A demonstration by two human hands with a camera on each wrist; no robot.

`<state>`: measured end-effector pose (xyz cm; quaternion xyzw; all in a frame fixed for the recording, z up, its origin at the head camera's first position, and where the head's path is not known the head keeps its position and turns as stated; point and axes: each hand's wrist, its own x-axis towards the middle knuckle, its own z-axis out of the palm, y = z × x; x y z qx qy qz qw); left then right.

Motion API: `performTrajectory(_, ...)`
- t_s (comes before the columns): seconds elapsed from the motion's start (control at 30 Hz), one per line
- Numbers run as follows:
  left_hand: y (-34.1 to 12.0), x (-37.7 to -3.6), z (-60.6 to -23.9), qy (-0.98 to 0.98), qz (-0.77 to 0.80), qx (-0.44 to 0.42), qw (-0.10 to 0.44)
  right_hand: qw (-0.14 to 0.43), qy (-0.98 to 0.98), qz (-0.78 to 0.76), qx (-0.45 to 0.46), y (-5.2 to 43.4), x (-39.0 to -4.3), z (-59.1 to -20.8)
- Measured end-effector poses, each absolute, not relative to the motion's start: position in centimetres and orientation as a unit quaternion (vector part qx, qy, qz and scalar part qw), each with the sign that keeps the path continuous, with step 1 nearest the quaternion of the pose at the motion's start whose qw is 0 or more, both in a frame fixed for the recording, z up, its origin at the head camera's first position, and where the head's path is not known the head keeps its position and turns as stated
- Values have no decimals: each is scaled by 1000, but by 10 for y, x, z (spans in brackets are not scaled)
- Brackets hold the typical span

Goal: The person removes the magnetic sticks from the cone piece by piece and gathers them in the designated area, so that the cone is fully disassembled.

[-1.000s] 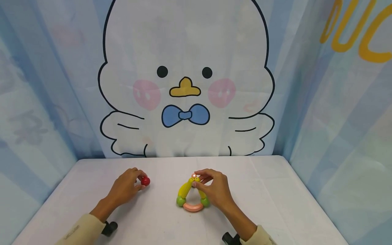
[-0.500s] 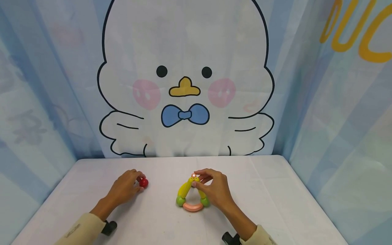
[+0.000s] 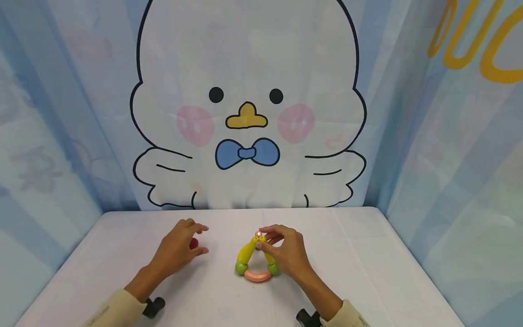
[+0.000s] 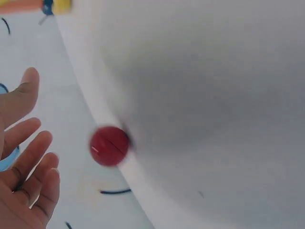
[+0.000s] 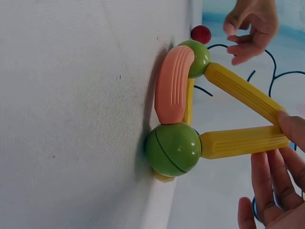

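A red ball (image 3: 194,244) lies on the table at the left, partly hidden behind my left hand (image 3: 177,245), whose thumb and fingers are spread apart and extended. The left wrist view shows that ball (image 4: 109,146) standing clear of the fingers. My right hand (image 3: 288,252) pinches the upper ends of two yellow rods (image 5: 245,143) of a magnetic ball-and-rod build. These rods slope down to two green balls (image 5: 173,149), joined along the table by a curved orange rod (image 5: 174,86). An orange piece (image 3: 259,234) with a bright round end shows at the top, by the right fingertips.
A white cloth covers the table (image 3: 229,309). Behind it hangs a curtain (image 3: 249,186) printed with a large cartoon duck, and light blue curtains (image 3: 453,181) flank both sides. Dark wrist camera mounts (image 3: 154,307) sit at both sleeves.
My left hand held the red ball and drew it slightly nearer; now its fingers have spread and let go, and the hand has shifted right. The right hand and the build stay still.
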<state>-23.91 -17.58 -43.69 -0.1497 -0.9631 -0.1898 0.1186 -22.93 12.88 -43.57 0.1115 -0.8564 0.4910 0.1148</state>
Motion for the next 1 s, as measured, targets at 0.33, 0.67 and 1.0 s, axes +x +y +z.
performTrajectory(0.33,-107,-219,-430,-936,-236,-200,165,113,-860,484,114,128,-229,-436)
performTrajectory(0.67,-73,-220,-442,-901,-309,-211,219,131,-859,478,126,128,-229,-437)
performTrajectory(1.0,-66,-221,-445,-898,-328,-193,220,149,-861,467,132,127,-228,-439)
